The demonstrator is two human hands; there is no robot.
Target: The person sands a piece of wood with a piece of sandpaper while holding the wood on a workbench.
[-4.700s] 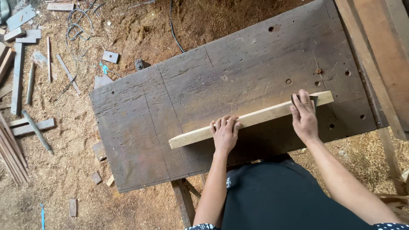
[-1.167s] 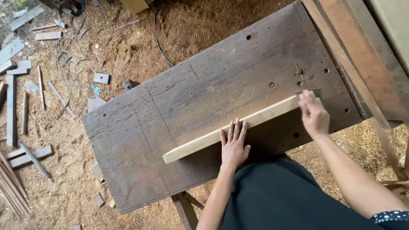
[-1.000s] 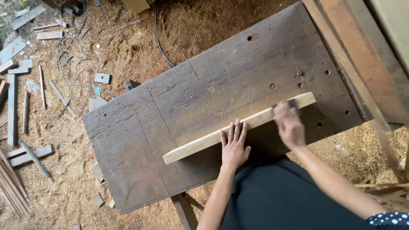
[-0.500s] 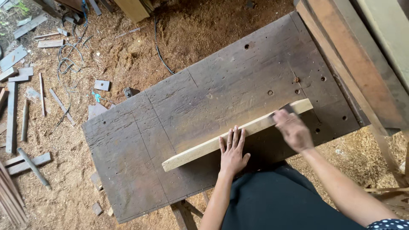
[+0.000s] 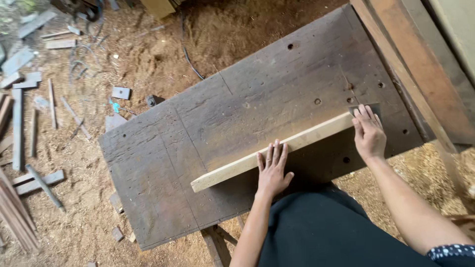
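A long pale wooden strip (image 5: 232, 170) lies slantwise across a dark, worn workbench top (image 5: 222, 113). My left hand (image 5: 272, 168) lies flat on the strip's middle, fingers spread, pinning it down. At the strip's right end, my right hand (image 5: 368, 133) presses a small dark grey sheet of sandpaper (image 5: 373, 107) onto the wood. Only a corner of the sheet shows past my fingertips.
A reddish wooden beam (image 5: 420, 74) runs along the bench's right side. Sawdust covers the ground, with scattered offcuts and slats (image 5: 29, 99) at the left. A dark cable (image 5: 190, 64) lies beyond the bench. My dark clothing (image 5: 336, 232) fills the bottom.
My right hand slid left along the strip with the sandpaper, then back out to its right end. My left hand stayed on the middle of the strip.
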